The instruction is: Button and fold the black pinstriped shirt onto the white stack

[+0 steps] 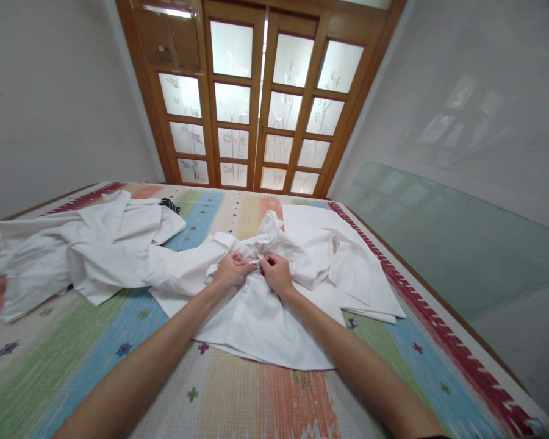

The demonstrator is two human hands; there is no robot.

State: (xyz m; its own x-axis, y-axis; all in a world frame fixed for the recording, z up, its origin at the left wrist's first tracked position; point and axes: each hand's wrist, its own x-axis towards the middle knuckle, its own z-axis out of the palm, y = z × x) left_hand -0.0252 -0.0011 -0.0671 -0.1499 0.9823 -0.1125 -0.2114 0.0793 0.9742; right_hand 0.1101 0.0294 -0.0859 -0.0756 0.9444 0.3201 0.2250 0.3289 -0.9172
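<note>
A white shirt (269,320) lies spread in front of me, its collar end bunched up and its lower edge toward me. My left hand (233,268) is closed on the shirt's front, fingers pinching the cloth. Right beside it, my right hand (275,271) pinches the same front edge, fingertips almost touching the left ones. Any button between the fingertips is too small to make out. One sleeve reaches left and touches a second crumpled white shirt (105,244).
Folded white garments (361,268) lie at the right, partly under the shirt. A dark striped cloth (170,206) pokes out behind the left shirt. Everything rests on a colourful striped cover (165,390). Wooden glass-paned doors (256,97) stand beyond, with walls on both sides.
</note>
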